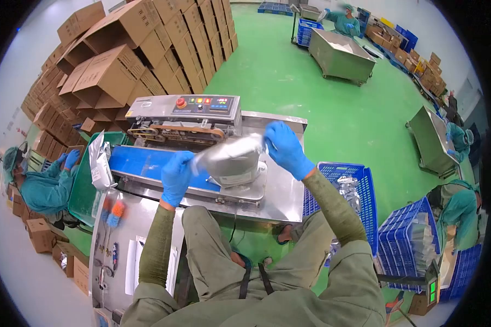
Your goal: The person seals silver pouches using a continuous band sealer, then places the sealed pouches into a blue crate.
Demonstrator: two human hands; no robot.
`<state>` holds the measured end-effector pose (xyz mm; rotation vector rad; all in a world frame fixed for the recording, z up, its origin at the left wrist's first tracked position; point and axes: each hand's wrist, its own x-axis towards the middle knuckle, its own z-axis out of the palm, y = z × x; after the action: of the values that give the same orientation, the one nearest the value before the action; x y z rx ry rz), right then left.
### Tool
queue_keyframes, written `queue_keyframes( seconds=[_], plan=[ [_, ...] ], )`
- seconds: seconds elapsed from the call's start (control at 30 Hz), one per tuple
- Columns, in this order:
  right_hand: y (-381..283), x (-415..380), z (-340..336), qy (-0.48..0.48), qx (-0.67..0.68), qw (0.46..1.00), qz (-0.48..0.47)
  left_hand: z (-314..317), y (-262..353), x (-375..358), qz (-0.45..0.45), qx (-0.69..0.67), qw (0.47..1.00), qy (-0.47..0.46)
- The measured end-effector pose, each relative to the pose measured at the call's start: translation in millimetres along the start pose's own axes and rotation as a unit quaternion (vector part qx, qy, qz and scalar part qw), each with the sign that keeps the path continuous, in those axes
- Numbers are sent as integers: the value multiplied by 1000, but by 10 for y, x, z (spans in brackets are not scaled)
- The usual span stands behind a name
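A filled silvery pouch (235,170) stands at the right end of the blue conveyor belt (142,163), its top edge smeared by motion. My left hand (175,177), in a blue glove, is closed on the pouch's left top corner. On the other side, the gloved fingers of my right hand (287,150) pinch its right top corner. Just behind the pouch is the band sealing machine (183,117), with a red knob and a lit display. Another silvery pouch (99,163) leans at the belt's left end, against a green tub (82,188).
A blue crate (372,210) holding silvery pouches stands by my right knee. Scissors (105,268), brushes (114,213) and papers (132,267) lie on the steel table at left. Stacked cartons (114,71) rise behind the machine. Several people in green gowns work around the room.
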<state>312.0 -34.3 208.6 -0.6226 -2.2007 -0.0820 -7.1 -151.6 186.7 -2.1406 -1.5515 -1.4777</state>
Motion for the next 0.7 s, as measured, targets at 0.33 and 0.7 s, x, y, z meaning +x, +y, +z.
queue_keyframes(
  seconds=[0.33, 0.7],
  plan=[
    [-240, -258, -74, 102, 4, 995, 21, -29, 209, 190, -52, -63, 996, -33],
    [-381, -273, -189, 51, -198, 973, -104, -27, 95, 266, -95, -164, 980, -67]
  ],
)
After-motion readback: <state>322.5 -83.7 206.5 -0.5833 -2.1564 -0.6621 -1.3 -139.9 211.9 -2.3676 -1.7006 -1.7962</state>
